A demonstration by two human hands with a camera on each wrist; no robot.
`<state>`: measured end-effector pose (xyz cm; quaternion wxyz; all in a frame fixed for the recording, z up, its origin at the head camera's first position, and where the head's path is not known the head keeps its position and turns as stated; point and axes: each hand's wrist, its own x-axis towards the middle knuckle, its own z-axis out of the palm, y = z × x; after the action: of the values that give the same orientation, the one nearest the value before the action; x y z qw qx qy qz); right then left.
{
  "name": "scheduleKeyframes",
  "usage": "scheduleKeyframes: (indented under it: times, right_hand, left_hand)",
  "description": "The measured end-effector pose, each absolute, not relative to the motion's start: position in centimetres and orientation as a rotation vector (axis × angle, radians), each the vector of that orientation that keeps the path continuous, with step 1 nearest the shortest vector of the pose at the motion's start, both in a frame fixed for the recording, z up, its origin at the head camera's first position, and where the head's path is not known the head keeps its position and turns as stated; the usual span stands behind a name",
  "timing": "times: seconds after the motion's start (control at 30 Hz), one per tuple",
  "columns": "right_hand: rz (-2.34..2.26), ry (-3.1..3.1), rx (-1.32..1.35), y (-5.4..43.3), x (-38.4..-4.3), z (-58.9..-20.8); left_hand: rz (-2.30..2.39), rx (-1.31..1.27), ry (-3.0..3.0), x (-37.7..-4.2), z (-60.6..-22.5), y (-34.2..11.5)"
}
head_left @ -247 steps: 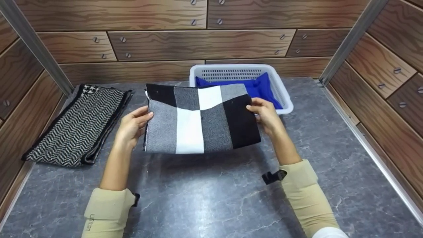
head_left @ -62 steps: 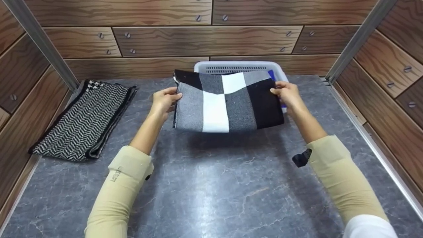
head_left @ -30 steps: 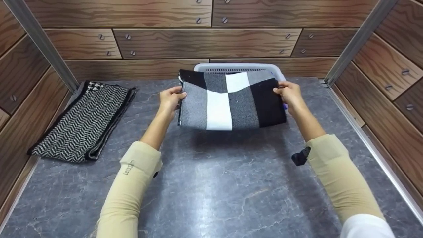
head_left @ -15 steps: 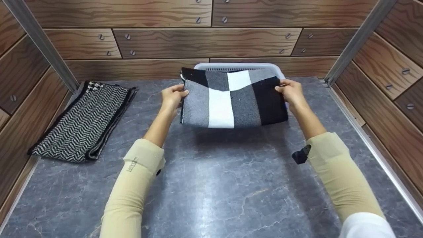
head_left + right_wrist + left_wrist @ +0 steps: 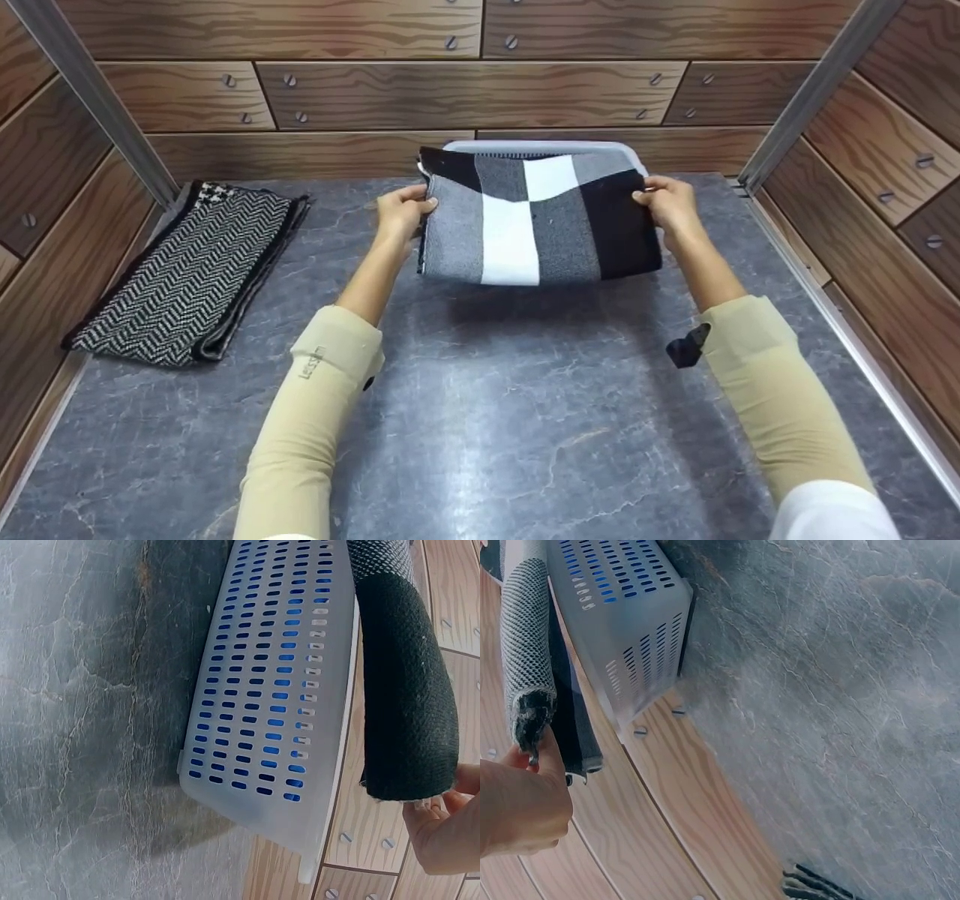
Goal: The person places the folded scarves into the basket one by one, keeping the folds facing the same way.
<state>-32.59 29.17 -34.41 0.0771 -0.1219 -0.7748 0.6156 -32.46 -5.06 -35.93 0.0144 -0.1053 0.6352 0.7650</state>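
My left hand [image 5: 401, 214] pinches the left edge of a folded black, white and grey checked scarf [image 5: 510, 244], fingers and thumb gripping the layers. At its other end, my right hand [image 5: 671, 211] pinches the black edge. The scarf hangs stretched between both hands, raised off the table in front of and over the white plastic basket [image 5: 540, 145], hiding most of it in the head view. The right wrist view has the scarf's dark end [image 5: 409, 690] above the basket's rim. Blue cloth [image 5: 277, 709] shows through the basket's slots.
A folded black-and-white herringbone scarf [image 5: 187, 277] lies on the grey marbled table [image 5: 495, 427] at the left. Wood-patterned walls [image 5: 465, 94] close in the back and both sides. The basket stands against the back wall.
Since the oldest frame, both hands have carried the checked scarf right and away from me, over the basket. The blue cloth has become covered in the head view. Both grips stay the same.
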Motion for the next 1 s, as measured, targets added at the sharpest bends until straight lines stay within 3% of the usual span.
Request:
scheduleKeyframes:
  times: [1.0]
  right_hand:
    - [1.848,-2.307,-0.384,29.35,-32.84,-34.35]
  left_hand:
    - [2.395,-0.357,2.002,-32.88,-36.1,-4.5]
